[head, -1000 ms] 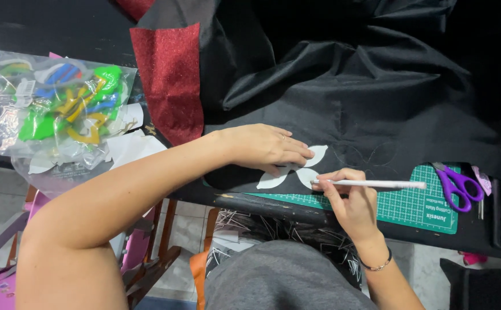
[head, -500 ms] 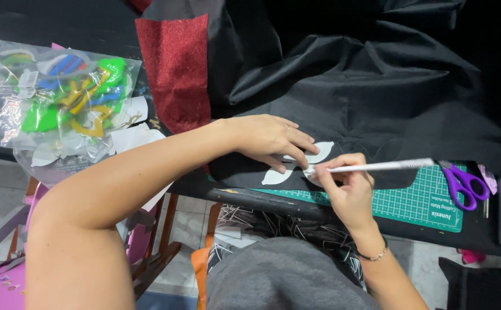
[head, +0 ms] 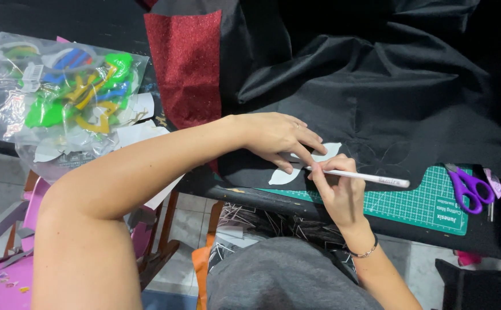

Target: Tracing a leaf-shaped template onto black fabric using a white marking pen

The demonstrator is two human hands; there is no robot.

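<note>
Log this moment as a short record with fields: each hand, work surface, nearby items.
left hand: pressing a white petal-shaped paper template flat on black fabric
right hand: gripping a white marking pencil, tip at the template's edge
surface: green cutting mat partly under the fabric
right of mat: purple-handled scissors
behind: red glitter sheet
far left: clear plastic bag of coloured shapes

Purple-handled scissors are laid on the green cutting mat near the bench's right edge. A clear bag of coloured shapes is seen at the left edge, a red glitter sheet beside it.
</note>
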